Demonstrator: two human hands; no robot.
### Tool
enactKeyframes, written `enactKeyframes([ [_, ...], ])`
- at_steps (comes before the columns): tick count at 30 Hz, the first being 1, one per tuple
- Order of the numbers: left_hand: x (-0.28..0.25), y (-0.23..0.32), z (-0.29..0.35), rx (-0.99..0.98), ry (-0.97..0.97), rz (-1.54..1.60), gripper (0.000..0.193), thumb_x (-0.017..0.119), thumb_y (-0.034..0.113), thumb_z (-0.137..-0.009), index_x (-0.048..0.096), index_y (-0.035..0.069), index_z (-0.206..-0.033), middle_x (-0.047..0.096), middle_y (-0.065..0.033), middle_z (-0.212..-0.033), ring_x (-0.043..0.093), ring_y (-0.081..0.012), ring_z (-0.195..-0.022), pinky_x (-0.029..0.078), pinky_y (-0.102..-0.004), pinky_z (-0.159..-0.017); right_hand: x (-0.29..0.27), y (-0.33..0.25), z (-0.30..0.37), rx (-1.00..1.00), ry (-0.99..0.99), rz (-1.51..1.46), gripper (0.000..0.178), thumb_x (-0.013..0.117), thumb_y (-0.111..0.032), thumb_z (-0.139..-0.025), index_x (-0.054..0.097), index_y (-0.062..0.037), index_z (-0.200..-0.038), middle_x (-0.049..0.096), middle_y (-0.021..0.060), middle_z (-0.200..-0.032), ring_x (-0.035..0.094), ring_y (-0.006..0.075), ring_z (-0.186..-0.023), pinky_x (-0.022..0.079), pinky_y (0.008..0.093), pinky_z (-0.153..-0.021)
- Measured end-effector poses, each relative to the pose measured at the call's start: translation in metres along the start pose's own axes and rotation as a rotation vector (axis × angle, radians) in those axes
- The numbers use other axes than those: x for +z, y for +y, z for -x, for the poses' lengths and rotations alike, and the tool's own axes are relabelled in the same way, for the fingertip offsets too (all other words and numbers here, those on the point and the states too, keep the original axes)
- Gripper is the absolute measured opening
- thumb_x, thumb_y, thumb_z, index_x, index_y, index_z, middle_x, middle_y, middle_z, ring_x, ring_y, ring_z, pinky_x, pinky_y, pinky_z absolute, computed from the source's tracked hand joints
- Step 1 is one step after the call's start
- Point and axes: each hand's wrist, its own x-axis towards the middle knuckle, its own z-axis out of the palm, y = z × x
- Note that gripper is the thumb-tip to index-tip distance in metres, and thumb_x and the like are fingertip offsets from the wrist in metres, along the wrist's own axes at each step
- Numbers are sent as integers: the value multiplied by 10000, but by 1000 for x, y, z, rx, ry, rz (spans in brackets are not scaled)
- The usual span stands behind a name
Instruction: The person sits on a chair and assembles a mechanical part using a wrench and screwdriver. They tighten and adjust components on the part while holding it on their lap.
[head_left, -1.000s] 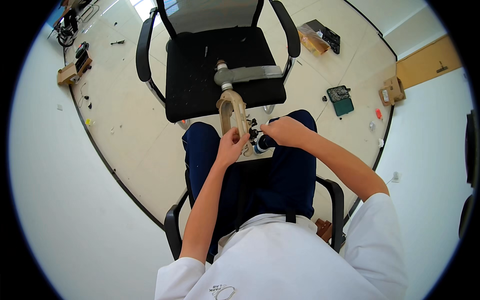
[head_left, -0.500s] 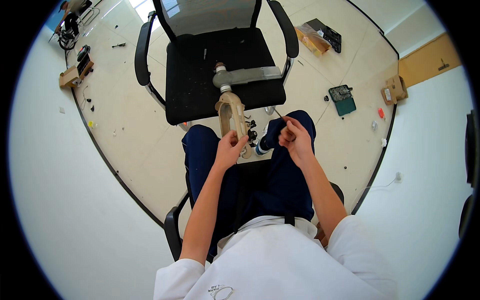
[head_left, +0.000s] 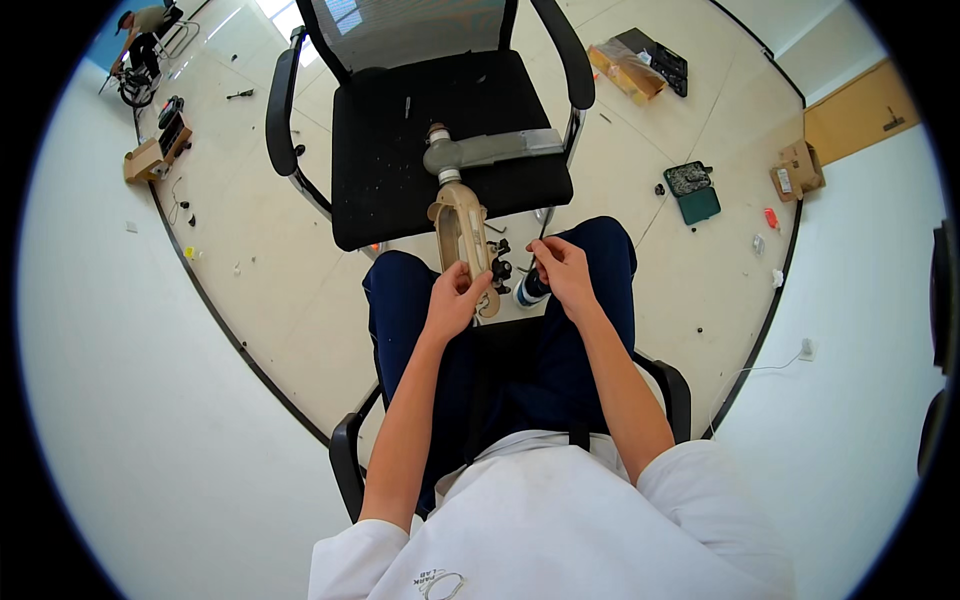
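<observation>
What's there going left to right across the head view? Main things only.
Open cardboard box → left hand, gripping the beige forked part → black fitting → right hand, holding a thin dark rod → green case → red item → tan door.

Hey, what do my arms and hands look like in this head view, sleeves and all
White short sleeves end above bare left and right forearms. The left grip and right grip are bare, five-fingered hands without gloves. No watch, cable or marking shows; rings are too small to tell.
</observation>
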Motion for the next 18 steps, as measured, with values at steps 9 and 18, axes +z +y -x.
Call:
enactKeyframes([
  [9,-1,3,0,-43,-17,0,236,663,211,-889,579,-8,-915,606,-21,-694,499,-42,-620,389,-222,-561,4,-4,-11,-22,-65,33,241,583,-192,-935,646,20,-840,538,0,-596,462,60,-485,356,231,-453],
  [18,-2,0,-1,-38,-22,-25,245,667,212,-888,571,-13,-907,606,-25,-686,495,-40,-616,384,-223,-550,13,-2,-23,39,-77,1,260,589,-186,-931,650,46,-829,535,19,-595,463,76,-454,365,245,-422],
])
